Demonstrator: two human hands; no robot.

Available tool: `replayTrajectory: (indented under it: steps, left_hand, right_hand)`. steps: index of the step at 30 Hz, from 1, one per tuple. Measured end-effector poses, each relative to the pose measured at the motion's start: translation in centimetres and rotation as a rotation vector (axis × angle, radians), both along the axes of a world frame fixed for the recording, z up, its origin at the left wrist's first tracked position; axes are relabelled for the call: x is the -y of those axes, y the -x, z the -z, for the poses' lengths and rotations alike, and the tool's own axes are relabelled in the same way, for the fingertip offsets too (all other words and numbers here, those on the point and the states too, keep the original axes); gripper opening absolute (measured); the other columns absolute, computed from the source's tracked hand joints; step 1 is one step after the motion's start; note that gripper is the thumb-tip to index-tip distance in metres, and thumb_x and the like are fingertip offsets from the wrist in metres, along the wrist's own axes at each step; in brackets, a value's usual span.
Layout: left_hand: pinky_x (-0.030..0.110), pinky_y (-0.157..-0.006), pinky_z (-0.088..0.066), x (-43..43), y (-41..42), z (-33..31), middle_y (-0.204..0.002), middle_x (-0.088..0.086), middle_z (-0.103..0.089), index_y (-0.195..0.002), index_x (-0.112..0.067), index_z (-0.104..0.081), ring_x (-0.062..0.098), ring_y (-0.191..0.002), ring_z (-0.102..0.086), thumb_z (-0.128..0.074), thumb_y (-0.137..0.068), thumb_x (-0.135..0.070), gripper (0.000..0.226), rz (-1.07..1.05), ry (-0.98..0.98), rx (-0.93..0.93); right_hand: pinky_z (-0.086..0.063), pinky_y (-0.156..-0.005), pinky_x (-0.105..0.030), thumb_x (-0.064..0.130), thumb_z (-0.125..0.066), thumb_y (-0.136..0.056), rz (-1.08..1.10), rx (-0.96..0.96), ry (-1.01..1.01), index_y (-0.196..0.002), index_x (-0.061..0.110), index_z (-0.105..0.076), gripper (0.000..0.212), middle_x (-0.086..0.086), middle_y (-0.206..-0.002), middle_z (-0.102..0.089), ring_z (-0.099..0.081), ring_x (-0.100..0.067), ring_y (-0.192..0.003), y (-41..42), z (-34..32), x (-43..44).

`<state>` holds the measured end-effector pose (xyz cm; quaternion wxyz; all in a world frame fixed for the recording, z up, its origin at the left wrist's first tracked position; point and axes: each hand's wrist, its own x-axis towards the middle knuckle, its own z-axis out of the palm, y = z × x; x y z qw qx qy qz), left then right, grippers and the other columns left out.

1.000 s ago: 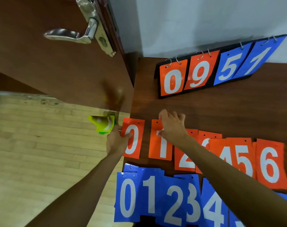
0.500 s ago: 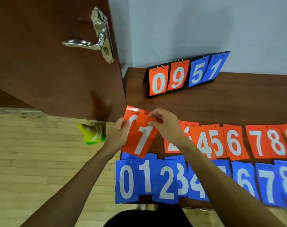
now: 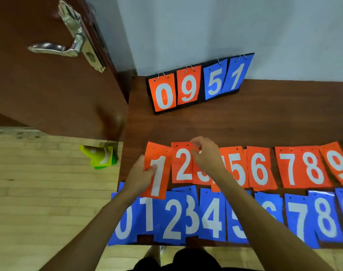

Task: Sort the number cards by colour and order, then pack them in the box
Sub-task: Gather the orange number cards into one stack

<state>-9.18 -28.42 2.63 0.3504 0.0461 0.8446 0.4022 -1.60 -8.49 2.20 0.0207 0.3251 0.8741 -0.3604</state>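
At the near edge of the dark brown wooden table [image 3: 264, 122], at six o'clock, a row of blue plastic number cards with white digits [image 3: 211, 218] lies overlapping, 0 at the left through 9 at the right. The left forearm covers part of the blue 0, the right forearm hides most of the blue 5 and 6, and the blue 9 is cut off by the frame at three o'clock.

Just beyond, a row of orange plastic number cards with white digits [image 3: 258, 169] runs 2 through 9. The orange 3 is half covered and the 4 almost wholly hidden behind the right hand [image 3: 206, 155], whose fingers are pinched together over the top edge of the orange 2 and 3; which card they grip cannot be told. The orange 9 is clipped at the right edge.

The left hand [image 3: 141, 173] is clamped on the orange card marked 1 [image 3: 157, 171], thumb on its face, holding it tilted over the blue row. Whether another card sits behind it cannot be seen.

At twelve o'clock a black ring-bound flip scoreboard [image 3: 200, 85] stands against the pale wall, showing 0, 9, 5, 1.

At nine o'clock, on the light wooden floor, lies a yellow-green plastic object [image 3: 98, 156], blurred and unidentifiable, below a brown door with a chrome lever handle [image 3: 55, 49].
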Motion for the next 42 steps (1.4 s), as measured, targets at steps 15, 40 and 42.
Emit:
replayTrajectory:
  steps: [15, 40, 42]
  left_hand:
    - [0.035, -0.076, -0.053, -0.4, 1.4, 0.9, -0.12, 0.009, -0.061, -0.131, -0.019, -0.045, 0.024, -0.096, -0.063, -0.048, -0.096, -0.036, 0.039, -0.236, 0.18, -0.201]
    - [0.019, -0.056, -0.046, -3.1, -4.6, -0.9, -0.101, -0.01, -0.055, -0.123, -0.028, -0.044, 0.005, -0.079, -0.058, -0.057, -0.091, -0.038, 0.036, -0.051, -0.095, 0.062]
    - [0.022, -0.055, -0.049, -4.1, -4.7, -0.7, -0.099, -0.009, -0.058, -0.117, -0.031, -0.045, 0.009, -0.079, -0.062, -0.058, -0.09, -0.037, 0.03, -0.098, -0.072, 0.104]
  right_hand:
    - [-0.028, -0.103, -0.041, 0.009, -0.055, -0.09, -0.377, 0.091, -0.055, -0.121, 0.018, -0.047, 0.033, -0.005, -0.114, -0.062, -0.055, -0.023, -0.112, 5.6, 3.3, -1.0]
    - [-0.048, -0.081, -0.022, 0.016, -0.056, -0.091, 0.039, -0.093, 0.057, -0.113, 0.014, -0.059, 0.022, 0.001, -0.108, -0.063, -0.058, -0.018, -0.102, -4.0, -0.1, -2.1]
    - [-0.04, -0.1, -0.038, 0.022, -0.059, -0.089, -0.121, 0.126, -0.104, -0.123, 0.015, -0.054, 0.036, -0.007, -0.125, -0.055, -0.046, -0.025, -0.118, -3.4, 1.2, -5.1]
